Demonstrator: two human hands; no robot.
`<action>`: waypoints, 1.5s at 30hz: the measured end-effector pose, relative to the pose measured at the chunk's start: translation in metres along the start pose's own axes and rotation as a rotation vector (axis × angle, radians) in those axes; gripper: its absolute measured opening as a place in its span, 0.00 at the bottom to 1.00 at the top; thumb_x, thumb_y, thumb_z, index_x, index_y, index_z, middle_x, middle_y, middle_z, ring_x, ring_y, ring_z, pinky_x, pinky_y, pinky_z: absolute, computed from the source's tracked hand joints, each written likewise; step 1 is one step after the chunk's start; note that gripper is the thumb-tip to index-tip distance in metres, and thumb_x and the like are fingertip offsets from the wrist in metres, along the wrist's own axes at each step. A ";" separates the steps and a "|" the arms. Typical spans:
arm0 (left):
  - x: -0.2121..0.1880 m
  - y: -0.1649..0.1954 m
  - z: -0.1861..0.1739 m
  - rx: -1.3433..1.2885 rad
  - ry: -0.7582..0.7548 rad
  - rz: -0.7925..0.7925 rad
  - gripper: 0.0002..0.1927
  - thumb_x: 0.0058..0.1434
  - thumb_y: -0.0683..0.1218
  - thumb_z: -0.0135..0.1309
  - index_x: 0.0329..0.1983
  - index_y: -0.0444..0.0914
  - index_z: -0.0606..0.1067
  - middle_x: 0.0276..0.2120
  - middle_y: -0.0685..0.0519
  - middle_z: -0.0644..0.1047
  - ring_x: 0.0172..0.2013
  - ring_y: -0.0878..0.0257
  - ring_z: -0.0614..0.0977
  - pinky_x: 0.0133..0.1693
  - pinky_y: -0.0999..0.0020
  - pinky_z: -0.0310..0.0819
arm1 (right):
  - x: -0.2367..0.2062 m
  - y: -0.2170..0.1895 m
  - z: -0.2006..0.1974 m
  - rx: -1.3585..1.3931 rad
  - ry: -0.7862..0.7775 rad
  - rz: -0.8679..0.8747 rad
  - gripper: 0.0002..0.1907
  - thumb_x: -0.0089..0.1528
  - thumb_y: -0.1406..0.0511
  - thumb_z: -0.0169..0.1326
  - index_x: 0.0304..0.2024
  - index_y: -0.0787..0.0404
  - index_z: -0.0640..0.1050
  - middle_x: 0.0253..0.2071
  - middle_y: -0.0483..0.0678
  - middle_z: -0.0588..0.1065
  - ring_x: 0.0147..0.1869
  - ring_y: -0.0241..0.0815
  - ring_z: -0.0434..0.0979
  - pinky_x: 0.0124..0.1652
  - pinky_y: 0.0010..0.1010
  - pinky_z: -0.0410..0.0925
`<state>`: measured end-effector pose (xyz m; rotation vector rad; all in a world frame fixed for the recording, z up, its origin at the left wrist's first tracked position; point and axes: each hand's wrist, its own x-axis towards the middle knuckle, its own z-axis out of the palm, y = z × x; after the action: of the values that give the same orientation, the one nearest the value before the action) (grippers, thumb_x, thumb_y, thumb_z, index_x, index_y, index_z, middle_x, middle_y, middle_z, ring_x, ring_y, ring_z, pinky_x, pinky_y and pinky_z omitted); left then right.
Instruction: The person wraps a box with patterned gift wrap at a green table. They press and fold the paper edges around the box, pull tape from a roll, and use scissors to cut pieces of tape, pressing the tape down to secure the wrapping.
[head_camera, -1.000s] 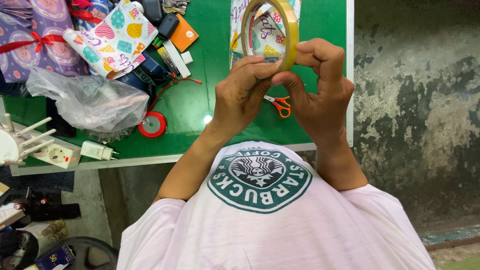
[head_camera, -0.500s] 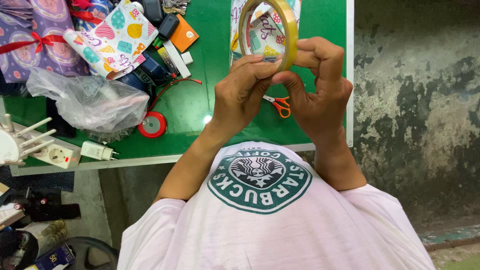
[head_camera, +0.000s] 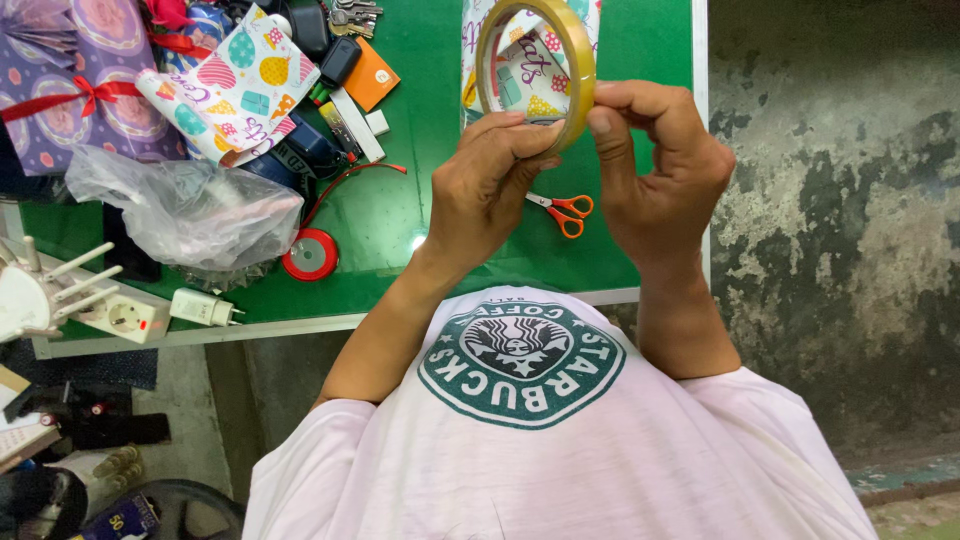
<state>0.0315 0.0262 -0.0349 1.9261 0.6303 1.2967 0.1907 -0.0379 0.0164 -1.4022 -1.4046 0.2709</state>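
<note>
1. Roll of clear tape (head_camera: 560, 60): yellowish ring, held upright on edge above the green table (head_camera: 640, 40), over the patterned gift wrap sheet (head_camera: 525, 60) that shows through its centre.
2. Your left hand (head_camera: 490, 190): fingers curled, thumb and fingertips pinching the lower rim of the tape roll from its left side.
3. Your right hand (head_camera: 655, 165): fingers folded inward, thumb pressed against the lower right rim of the tape roll. Both hands meet at the roll's bottom edge; you grip nothing else.
4. Orange-handled scissors (head_camera: 562, 210): lying flat on the table just below the tape roll, between your two hands, touched by neither.
5. Red tape reel (head_camera: 310, 255): flat on the table, well to the left of the tape roll and lower.
6. Clear plastic bag (head_camera: 190, 210): crumpled, further left of the tape roll, beside the red reel.
7. Rolled gift wrap (head_camera: 230, 85): pastel pattern, up and left of the tape roll.
8. Orange card (head_camera: 372, 75): left of the tape roll, near the table's far side.
9. Purple wrapped parcel with red ribbon (head_camera: 75, 100): far left of the tape roll.
10. White power strip (head_camera: 130, 315): at the table's near left edge, far from the tape roll.
</note>
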 end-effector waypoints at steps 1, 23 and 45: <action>0.001 -0.001 -0.002 0.009 -0.007 0.026 0.11 0.68 0.35 0.59 0.52 0.37 0.78 0.45 0.51 0.83 0.48 0.57 0.85 0.64 0.58 0.74 | 0.001 0.000 -0.002 -0.016 -0.006 -0.017 0.05 0.76 0.71 0.60 0.52 0.68 0.77 0.47 0.50 0.81 0.50 0.33 0.83 0.52 0.22 0.75; 0.013 0.003 -0.022 0.036 -0.156 0.008 0.18 0.66 0.38 0.61 0.58 0.38 0.73 0.49 0.47 0.80 0.52 0.50 0.83 0.57 0.61 0.77 | 0.014 0.027 0.008 -0.265 -0.153 -0.214 0.05 0.71 0.74 0.50 0.47 0.69 0.67 0.43 0.54 0.67 0.43 0.46 0.68 0.42 0.32 0.66; 0.016 0.022 -0.019 -0.435 -0.257 -0.398 0.28 0.69 0.33 0.60 0.70 0.37 0.68 0.33 0.61 0.74 0.29 0.81 0.72 0.32 0.84 0.65 | 0.011 0.032 0.003 -0.118 -0.233 -0.258 0.04 0.76 0.70 0.45 0.48 0.66 0.64 0.42 0.53 0.68 0.44 0.47 0.72 0.44 0.33 0.70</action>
<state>0.0198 0.0295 -0.0038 1.4824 0.5154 0.8354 0.2095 -0.0180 -0.0039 -1.2966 -1.8006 0.1891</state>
